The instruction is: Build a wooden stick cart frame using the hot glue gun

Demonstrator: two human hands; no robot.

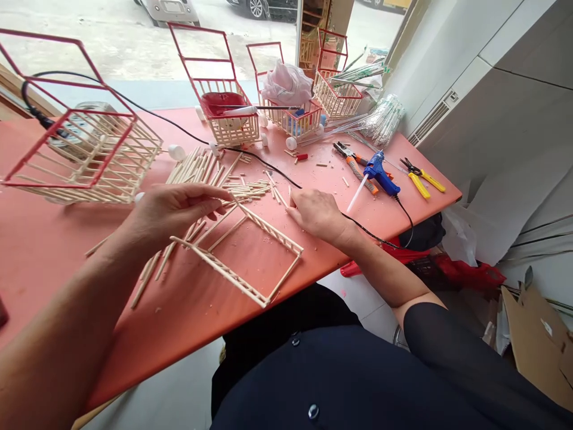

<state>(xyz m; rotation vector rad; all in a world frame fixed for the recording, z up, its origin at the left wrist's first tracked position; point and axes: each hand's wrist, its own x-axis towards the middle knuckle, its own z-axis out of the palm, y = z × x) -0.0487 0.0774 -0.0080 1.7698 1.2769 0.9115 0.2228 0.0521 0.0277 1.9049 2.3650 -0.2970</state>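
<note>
A rectangular frame of thin wooden sticks (233,278) lies on the table in front of me, with short cross-pieces along two of its sides. My left hand (176,208) pinches the frame's far corner with its fingertips. To the right of that corner, my right hand (319,215) is closed, with a short wooden stick (290,196) between thumb and fingers. Beyond my hands are a pile of long sticks (192,170) and a heap of short cut sticks (250,191). More long sticks lie beneath my left wrist.
Several finished stick carts with red handles, one a large cart (129,149), line the back. A blue glue gun (380,173), orange-handled pliers (356,170) and yellow-handled cutters (423,178) lie right on the pink table (188,316). A black cable (268,164) crosses behind my hands.
</note>
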